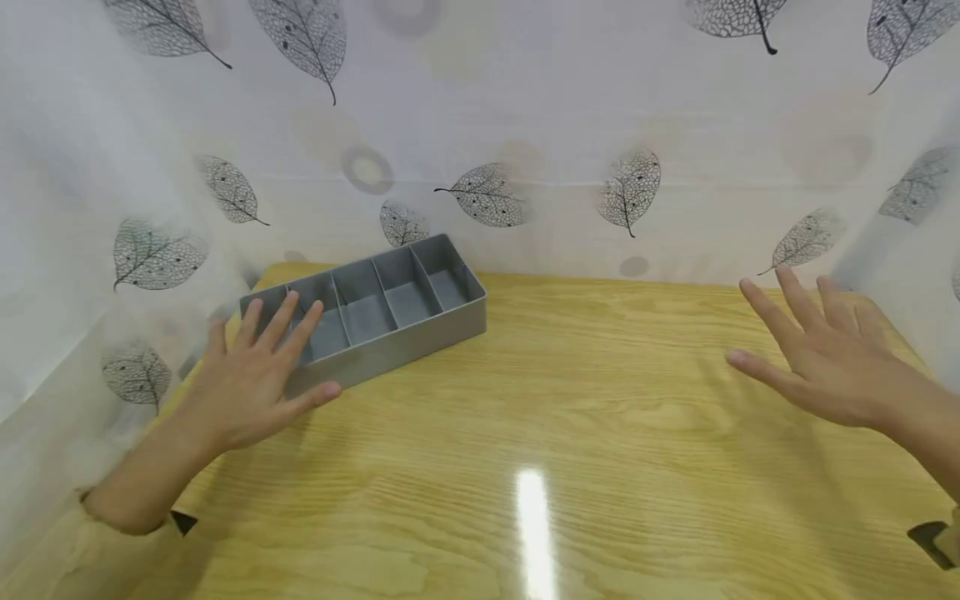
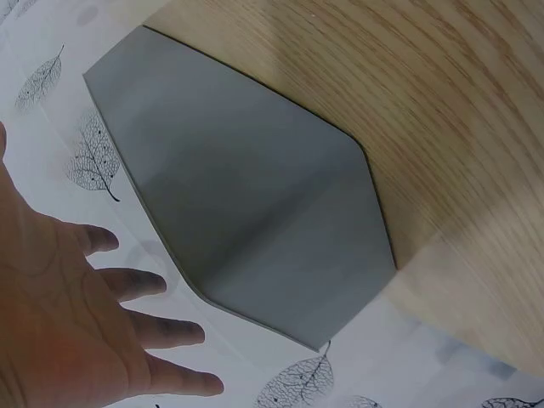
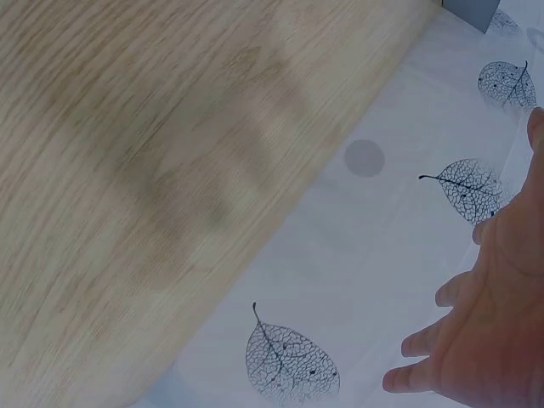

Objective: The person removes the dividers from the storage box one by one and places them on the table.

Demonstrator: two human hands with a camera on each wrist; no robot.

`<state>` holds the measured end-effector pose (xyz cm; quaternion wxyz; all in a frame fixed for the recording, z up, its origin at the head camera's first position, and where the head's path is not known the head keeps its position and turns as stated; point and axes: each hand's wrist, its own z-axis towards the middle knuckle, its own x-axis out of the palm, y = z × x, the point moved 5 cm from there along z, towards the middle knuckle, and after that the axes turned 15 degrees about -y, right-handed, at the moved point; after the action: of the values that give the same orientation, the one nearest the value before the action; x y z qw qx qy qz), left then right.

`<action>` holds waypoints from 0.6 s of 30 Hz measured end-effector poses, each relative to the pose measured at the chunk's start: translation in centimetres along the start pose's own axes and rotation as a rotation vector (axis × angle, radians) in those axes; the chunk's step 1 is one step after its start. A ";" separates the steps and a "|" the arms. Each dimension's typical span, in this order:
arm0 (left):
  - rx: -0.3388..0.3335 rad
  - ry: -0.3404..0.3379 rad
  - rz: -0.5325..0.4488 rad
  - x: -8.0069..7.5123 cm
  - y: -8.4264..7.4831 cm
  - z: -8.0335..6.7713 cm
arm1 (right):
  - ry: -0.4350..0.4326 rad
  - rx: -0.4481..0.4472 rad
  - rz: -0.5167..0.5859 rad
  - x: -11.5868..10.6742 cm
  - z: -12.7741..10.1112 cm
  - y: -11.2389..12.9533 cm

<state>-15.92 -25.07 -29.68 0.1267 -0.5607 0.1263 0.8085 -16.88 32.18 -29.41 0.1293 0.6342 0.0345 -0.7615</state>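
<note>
Head view: a grey rectangular plastic organiser tray [image 1: 375, 312], divided by cross walls into five open compartments, lies at an angle on the far left part of a glossy light-wood table [image 1: 585, 433], its far end close to the leaf-printed white curtain [image 1: 525, 125] that encloses the table on three sides. The left hand [image 1: 258, 375] is spread flat, palm down, fingers straight and apart; the fingertips overlap the tray's near left end and the thumb lies alongside its front wall, though whether they actually touch the tray cannot be told. No finger curls round the tray. The right hand [image 1: 825, 358] hovers over the table's far right corner, fingers extended and fanned, holding nothing, well apart from the tray.

Left wrist view: the tray's plain grey outer walls [image 2: 255, 204] fill the centre, with the open palm and straight fingers [image 2: 127, 285] just beside them at lower left, a strip of curtain showing between.

Right wrist view: the right hand's relaxed fingers [image 3: 459, 293] appear at the right edge above curtain and table edge; a corner of the tray [image 3: 472, 10] shows at the top.
</note>
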 end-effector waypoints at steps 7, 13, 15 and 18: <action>-0.029 0.018 0.000 0.0 0.6 -0.5 | 0.022 -0.040 0.030 0.7 2.6 3.4; -0.045 0.032 -0.009 -0.1 0.8 -1.0 | 0.046 -0.093 0.058 1.8 4.9 7.5; -0.050 0.033 -0.011 -0.1 0.9 -1.1 | 0.050 -0.113 0.073 2.4 5.6 8.9; -0.063 0.030 -0.016 -0.2 1.1 -1.3 | 0.049 -0.144 0.099 3.3 6.7 10.9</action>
<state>-15.11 -26.51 -29.90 0.1135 -0.5773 0.0978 0.8027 -21.17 19.75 -30.11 0.2114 0.6426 0.0608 -0.7340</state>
